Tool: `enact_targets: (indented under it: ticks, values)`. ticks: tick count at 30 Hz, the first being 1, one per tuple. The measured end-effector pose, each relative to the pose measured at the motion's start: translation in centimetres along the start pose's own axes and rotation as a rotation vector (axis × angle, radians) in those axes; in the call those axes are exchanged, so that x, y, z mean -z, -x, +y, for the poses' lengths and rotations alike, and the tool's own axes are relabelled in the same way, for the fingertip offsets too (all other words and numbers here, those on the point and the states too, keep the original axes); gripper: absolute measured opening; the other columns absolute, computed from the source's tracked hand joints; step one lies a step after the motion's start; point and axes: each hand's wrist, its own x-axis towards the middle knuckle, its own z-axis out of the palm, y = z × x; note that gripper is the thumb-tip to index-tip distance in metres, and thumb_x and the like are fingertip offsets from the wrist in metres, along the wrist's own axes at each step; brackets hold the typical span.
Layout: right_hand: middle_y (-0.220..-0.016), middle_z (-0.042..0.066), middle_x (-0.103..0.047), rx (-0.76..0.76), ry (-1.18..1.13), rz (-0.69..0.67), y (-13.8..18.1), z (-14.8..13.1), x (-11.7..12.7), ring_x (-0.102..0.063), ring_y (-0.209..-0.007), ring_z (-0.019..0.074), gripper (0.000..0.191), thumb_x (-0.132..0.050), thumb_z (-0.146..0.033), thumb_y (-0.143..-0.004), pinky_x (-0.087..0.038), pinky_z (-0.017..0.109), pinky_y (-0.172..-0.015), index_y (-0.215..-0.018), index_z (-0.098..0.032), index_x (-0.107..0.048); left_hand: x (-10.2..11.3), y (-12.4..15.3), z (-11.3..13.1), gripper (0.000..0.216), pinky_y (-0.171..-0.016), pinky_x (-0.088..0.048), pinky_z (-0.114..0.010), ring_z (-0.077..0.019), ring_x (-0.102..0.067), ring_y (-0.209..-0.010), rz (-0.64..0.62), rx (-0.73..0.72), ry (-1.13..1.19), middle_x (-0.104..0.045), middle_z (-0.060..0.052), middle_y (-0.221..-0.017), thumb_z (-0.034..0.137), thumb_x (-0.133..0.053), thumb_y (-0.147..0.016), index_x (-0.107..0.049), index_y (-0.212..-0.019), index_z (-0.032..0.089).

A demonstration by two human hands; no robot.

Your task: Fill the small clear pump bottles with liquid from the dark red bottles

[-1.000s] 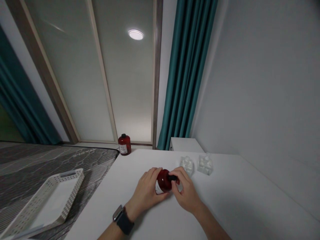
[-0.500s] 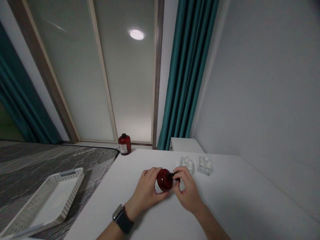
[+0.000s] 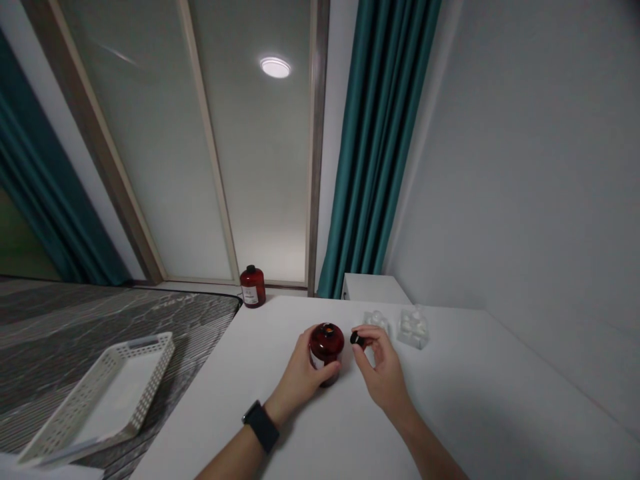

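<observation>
A dark red, see-through bottle point(image 3: 327, 341) with a white label stands nearly upright over the white table, its round mouth uncovered. My left hand point(image 3: 306, 365), with a dark watch on the wrist, is wrapped round the bottle's left side. Just right of the bottle, my right hand point(image 3: 379, 367) pinches a small black cap point(image 3: 357, 339) between thumb and fingers, apart from the bottle's neck. Behind that hand sit two clear plastic pieces, one partly covered by my fingers point(image 3: 376, 320) and the other a clear box point(image 3: 413, 328) with pale contents I cannot make out.
A second red bottle point(image 3: 253, 287), with its black cap on, stands at the table's far left corner. Left of the white table point(image 3: 450, 400), a white perforated basket point(image 3: 143, 400) rests on a dark grey patterned surface. A white cabinet point(image 3: 375, 288) stands beyond the far edge.
The black cap has come off the bottle and moved right in my right hand. My left hand has turned the bottle from tilted to nearly upright.
</observation>
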Motion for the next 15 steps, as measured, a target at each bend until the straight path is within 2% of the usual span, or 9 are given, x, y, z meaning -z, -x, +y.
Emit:
enact_targets:
  ticks: [4, 6, 7, 8, 11, 15]
  values:
    - [-0.106, 0.009, -0.069, -0.063, -0.066, -0.017, 0.3, 0.0, -0.3, -0.065, -0.097, 0.0223, 0.011, -0.065, -0.022, -0.089, -0.053, 0.035, -0.081, -0.098, -0.023, -0.058, 0.3, 0.0, -0.5, 0.084, -0.119, -0.029, -0.055, -0.0326, -0.043, -0.138, -0.006, -0.022, -0.055, -0.046, -0.016, -0.145, 0.023, -0.076, -0.074, -0.033, -0.146, 0.019]
    - [-0.107, 0.009, -0.070, -0.087, -0.089, -0.033, 0.4, -0.3, -0.3, -0.065, -0.095, 0.0217, 0.012, -0.065, -0.022, -0.089, -0.052, 0.036, -0.083, -0.098, -0.023, -0.058, 1.0, 0.3, -0.2, 0.087, -0.116, -0.033, -0.058, -0.0347, -0.039, -0.139, 0.056, -0.130, -0.171, -0.040, -0.018, -0.147, 0.026, -0.075, -0.076, -0.028, -0.150, 0.020]
    - [-0.107, 0.009, -0.071, -0.097, -0.098, -0.041, 0.4, -0.5, -0.3, -0.065, -0.094, 0.0213, 0.013, -0.065, -0.022, -0.089, -0.052, 0.036, -0.084, -0.099, -0.023, -0.058, 1.5, 0.5, 0.2, 0.082, -0.113, -0.035, -0.059, -0.0348, -0.039, -0.138, 0.103, -0.215, -0.241, -0.039, -0.018, -0.147, 0.028, -0.071, -0.081, -0.028, -0.150, 0.021]
    - [-0.107, 0.009, -0.071, -0.105, -0.107, -0.048, 0.4, -0.7, -0.3, -0.065, -0.094, 0.0209, 0.016, -0.065, -0.022, -0.089, -0.052, 0.036, -0.084, -0.102, -0.023, -0.058, 2.0, 0.6, 0.6, 0.074, -0.112, -0.037, -0.059, -0.0348, -0.039, -0.137, 0.156, -0.315, -0.310, -0.039, -0.017, -0.145, 0.028, -0.068, -0.084, -0.031, -0.148, 0.022]
    - [-0.109, 0.008, -0.072, -0.091, -0.117, -0.081, 0.6, -1.6, -0.4, -0.066, -0.098, 0.0205, 0.027, -0.064, -0.020, -0.089, -0.052, 0.035, -0.089, -0.114, -0.023, -0.055, 3.2, 1.3, 2.2, 0.053, -0.107, -0.041, -0.055, -0.0326, -0.042, -0.129, 0.211, -0.556, -0.483, -0.041, -0.014, -0.137, 0.021, -0.063, -0.087, -0.047, -0.138, 0.024]
    - [-0.113, 0.006, -0.072, -0.043, -0.070, -0.169, 1.2, -2.7, -0.6, -0.067, -0.107, 0.0205, 0.042, -0.064, -0.016, -0.087, -0.049, 0.036, -0.099, -0.126, -0.025, -0.051, 3.6, 1.8, 3.5, 0.046, -0.104, -0.043, -0.051, -0.0321, -0.043, -0.127, 0.134, -0.728, -0.568, -0.043, -0.014, -0.136, 0.016, -0.061, -0.089, -0.053, -0.133, 0.022]
